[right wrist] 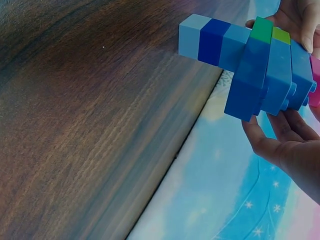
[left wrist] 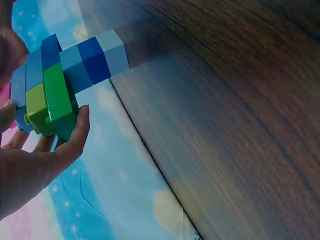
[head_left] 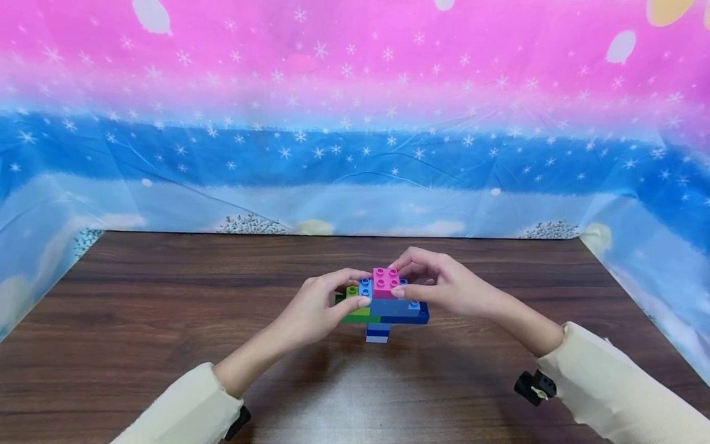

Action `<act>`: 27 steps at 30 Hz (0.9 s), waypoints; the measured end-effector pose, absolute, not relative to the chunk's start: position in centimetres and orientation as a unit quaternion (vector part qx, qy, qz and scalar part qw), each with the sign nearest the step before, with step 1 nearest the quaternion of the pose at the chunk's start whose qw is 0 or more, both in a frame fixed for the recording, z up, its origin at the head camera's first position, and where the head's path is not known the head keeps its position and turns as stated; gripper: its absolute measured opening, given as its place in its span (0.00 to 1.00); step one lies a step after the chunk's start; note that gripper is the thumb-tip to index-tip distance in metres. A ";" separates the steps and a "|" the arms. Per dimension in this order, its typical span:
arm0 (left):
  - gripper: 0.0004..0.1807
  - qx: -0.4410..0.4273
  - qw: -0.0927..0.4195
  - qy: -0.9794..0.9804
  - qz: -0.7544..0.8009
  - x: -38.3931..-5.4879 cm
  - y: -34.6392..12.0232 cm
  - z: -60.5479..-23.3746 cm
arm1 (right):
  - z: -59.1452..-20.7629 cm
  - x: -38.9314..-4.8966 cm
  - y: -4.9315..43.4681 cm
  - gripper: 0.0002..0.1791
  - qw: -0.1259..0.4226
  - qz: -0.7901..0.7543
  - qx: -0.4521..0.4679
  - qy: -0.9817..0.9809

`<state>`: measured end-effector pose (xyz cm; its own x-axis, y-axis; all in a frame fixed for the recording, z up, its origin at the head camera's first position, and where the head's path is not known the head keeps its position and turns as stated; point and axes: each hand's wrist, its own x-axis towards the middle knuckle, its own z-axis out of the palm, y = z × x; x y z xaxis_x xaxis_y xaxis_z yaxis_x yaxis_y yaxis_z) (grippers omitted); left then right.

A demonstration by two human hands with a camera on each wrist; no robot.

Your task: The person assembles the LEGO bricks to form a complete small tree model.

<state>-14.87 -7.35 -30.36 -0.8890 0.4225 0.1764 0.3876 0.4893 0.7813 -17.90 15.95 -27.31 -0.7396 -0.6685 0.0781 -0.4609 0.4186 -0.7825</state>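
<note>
A tree-like build of toy building bricks [head_left: 394, 307] stands on the table. Its narrow stem has a pale blue brick [left wrist: 116, 56] at the bottom, with darker blue ones above. Wider tiers sit over the stem: a green brick [left wrist: 59, 95] beside a dark blue brick [right wrist: 245, 80], then lime and blue ones. A pink brick [head_left: 385, 287] with studs tops it. My left hand [head_left: 318, 308] grips the build's left side, thumb in front and fingers behind. At the upper right, my right hand [head_left: 444, 285] pinches the pink brick, thumb at its front lower corner and fingers behind.
The dark wood-grain table [head_left: 166, 320] reaches back to a pink and blue snowflake-patterned cloth [head_left: 355, 154] hung behind and along the sides. A black strap-on device [head_left: 535, 387] hangs at the right cream sleeve [head_left: 604, 376], another [head_left: 238, 423] at the left one.
</note>
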 end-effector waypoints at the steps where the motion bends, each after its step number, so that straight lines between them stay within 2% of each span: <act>1: 0.20 0.235 0.021 0.863 0.447 -14.8 -7.4 -30.4 | -27.3 -17.9 16.0 0.14 0.124 -0.420 -0.338 0.833; 12: 0.24 0.255 0.025 0.854 0.452 -14.7 -7.1 -30.2 | -27.6 -18.0 16.1 0.13 0.125 -0.425 -0.352 0.825; 27: 0.18 0.230 0.020 0.863 0.450 -14.6 -6.4 -29.8 | -27.6 -17.9 16.1 0.14 0.119 -0.425 -0.356 0.824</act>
<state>-14.65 -6.39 -29.76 -0.8936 0.4145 0.1720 0.3782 0.4895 0.7857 -17.88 16.09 -27.59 -0.7177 -0.6882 0.1066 -0.4857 0.3849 -0.7848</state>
